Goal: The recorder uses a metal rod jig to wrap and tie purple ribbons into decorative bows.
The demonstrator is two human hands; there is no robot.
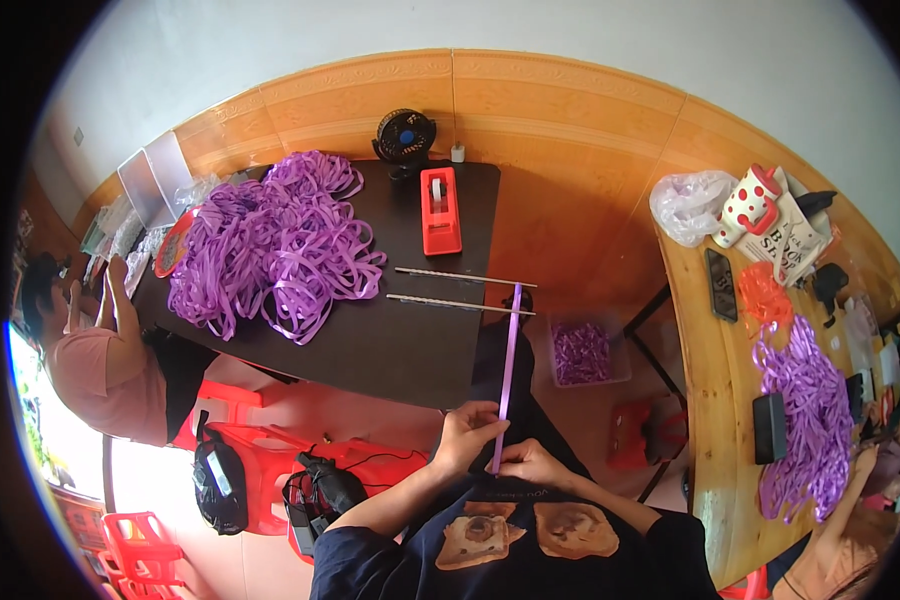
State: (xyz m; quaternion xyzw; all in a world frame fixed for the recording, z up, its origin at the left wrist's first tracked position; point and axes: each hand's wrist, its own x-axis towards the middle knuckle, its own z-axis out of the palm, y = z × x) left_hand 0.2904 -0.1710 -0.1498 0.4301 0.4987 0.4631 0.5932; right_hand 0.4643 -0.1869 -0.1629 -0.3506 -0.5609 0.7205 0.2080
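We hold one purple ribbon strip [511, 360] in front of the shirt, with both hands clamped on it and close together: our left hand [467, 437] pinches it a little above the bottom, and our right hand [532, 463] grips just beside its lower end. From our fingers the strip runs up to two thin metal rods [450, 274], which lie on the dark tabletop [400, 365] and jut out past its right edge; the strip crosses them near their tips, though we cannot tell whether it loops around them. Toward the far left corner of that tabletop we see a big heap of purple ribbon [270, 240], while a red tape dispenser [441, 230] stands near the far right corner and a black fan [405, 137] at the far edge. To our right, a phone [722, 286] lies near the left edge of a wooden tabletop [715, 450].
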